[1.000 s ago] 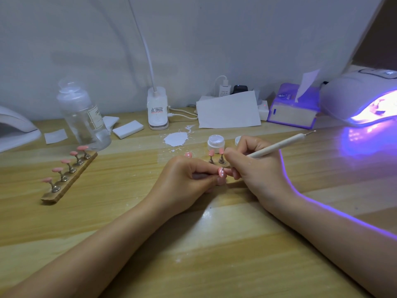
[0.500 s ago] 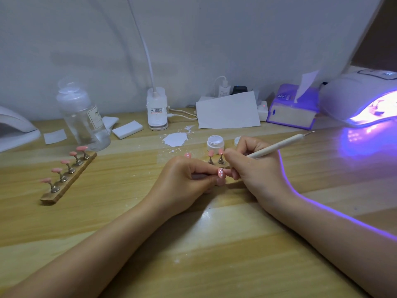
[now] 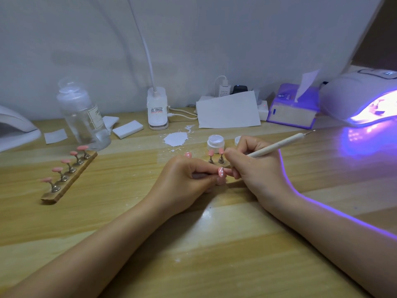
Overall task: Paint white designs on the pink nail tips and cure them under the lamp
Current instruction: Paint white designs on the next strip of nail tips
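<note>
My left hand (image 3: 184, 181) pinches the stand of a pink nail tip (image 3: 221, 172) that carries white dots. My right hand (image 3: 255, 168) grips a white dotting pen (image 3: 279, 145), its fine point touching the top of that tip. Just behind stand two more pink tips on metal stands (image 3: 216, 157) and another dotted tip (image 3: 188, 155). An open jar of white gel (image 3: 215, 143) sits behind them. A wooden holder (image 3: 68, 179) at the left carries several plain pink tips. The curing lamp (image 3: 361, 100) glows violet at the far right.
A clear bottle (image 3: 83, 117) stands at the back left, next to white pads (image 3: 127, 129). A white paint smear (image 3: 176, 139) lies mid-table. A desk lamp base (image 3: 157, 110), a paper sheet (image 3: 228, 110) and a tissue box (image 3: 293, 109) line the wall. A second lamp (image 3: 15, 127) sits far left.
Both hands stay almost still; the pen point makes only tiny shifts on the held nail tip.
</note>
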Action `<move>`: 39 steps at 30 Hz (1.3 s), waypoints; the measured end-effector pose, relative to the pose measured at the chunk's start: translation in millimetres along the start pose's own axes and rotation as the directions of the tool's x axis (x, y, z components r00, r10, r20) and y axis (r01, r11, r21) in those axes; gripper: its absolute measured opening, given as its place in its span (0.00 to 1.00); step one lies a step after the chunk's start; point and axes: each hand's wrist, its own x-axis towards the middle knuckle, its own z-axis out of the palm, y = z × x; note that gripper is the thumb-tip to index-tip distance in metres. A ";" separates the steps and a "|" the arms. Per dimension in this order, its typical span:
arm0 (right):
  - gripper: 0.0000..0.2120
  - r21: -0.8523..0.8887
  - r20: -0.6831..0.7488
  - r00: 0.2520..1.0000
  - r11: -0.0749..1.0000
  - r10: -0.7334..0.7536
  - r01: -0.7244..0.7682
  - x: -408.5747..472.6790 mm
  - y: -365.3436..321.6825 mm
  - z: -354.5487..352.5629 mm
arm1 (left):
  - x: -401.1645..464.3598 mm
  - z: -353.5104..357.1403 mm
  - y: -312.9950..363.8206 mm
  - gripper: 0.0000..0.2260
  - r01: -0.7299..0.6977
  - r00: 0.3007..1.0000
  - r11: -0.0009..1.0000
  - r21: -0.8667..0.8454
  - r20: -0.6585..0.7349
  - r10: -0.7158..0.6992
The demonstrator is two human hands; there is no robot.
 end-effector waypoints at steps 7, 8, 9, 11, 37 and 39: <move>0.18 0.015 -0.029 1.000 1.000 0.009 -0.008 0.3 0.6 -0.7 | 1.0 0.0 -1.9 0.07 -0.009 1.000 1.000 0.011 -0.004 0.009; 0.18 0.016 -0.033 0.999 1.000 0.007 -0.007 0.3 0.8 -1.0 | 1.0 0.0 -2.0 0.07 -0.005 1.000 1.000 0.014 -0.004 0.005; 0.19 0.012 -0.036 0.999 1.000 0.005 -0.005 0.2 0.6 -1.3 | 1.2 0.0 -1.9 0.07 -0.004 1.000 1.000 0.020 -0.002 0.004; 0.19 -0.002 -0.030 1.000 1.000 -0.003 0.003 0.3 0.9 -1.3 | 1.4 0.1 -2.8 0.06 -0.013 1.000 1.000 0.016 -0.006 0.013; 0.20 -0.021 0.026 0.999 0.999 -0.029 0.029 -2.1 -1.0 -0.8 | 0.1 -0.3 0.5 0.10 -0.033 0.999 0.999 0.008 -0.014 0.033; 0.20 -0.031 0.033 0.999 0.999 -0.032 0.033 -2.3 -0.4 -0.7 | -0.1 -0.4 0.2 0.10 -0.025 1.000 0.999 0.027 -0.017 0.026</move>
